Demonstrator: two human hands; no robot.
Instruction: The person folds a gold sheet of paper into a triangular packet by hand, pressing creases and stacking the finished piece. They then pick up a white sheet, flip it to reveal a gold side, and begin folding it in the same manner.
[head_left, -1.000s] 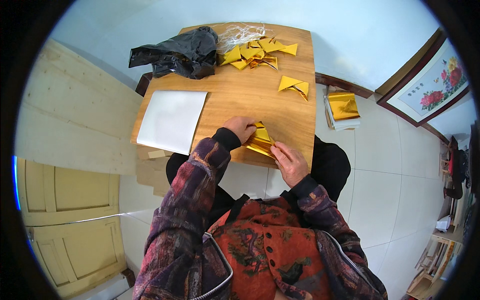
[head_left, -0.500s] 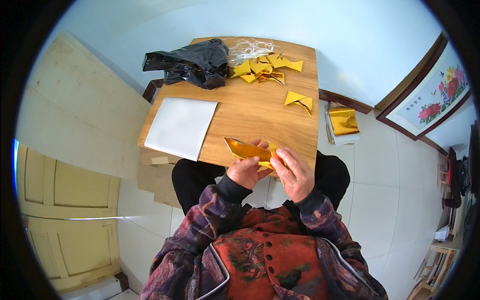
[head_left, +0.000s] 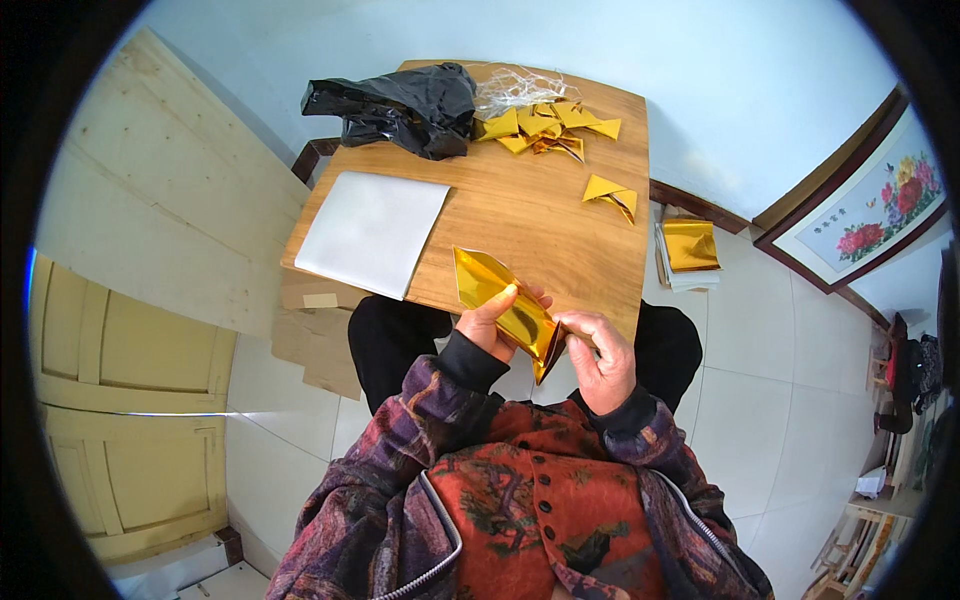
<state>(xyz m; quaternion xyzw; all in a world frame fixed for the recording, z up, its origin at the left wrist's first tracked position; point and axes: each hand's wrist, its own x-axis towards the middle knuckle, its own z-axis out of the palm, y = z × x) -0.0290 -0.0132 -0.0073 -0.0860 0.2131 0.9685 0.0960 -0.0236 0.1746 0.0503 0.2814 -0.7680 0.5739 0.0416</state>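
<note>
sheet stack at table left edge | bag far-left corner | folded pieces far edge | one piece right edge

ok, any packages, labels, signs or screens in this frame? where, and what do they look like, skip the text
No screens or signs.
Black plastic bag: far left end of the wooden table, crumpled, glossy.
Cardboard box: on the floor under the table's left edge, brown, with a pale tape strip.
Framed picture: leaning on the right wall, dark frame, red flowers on white.
</note>
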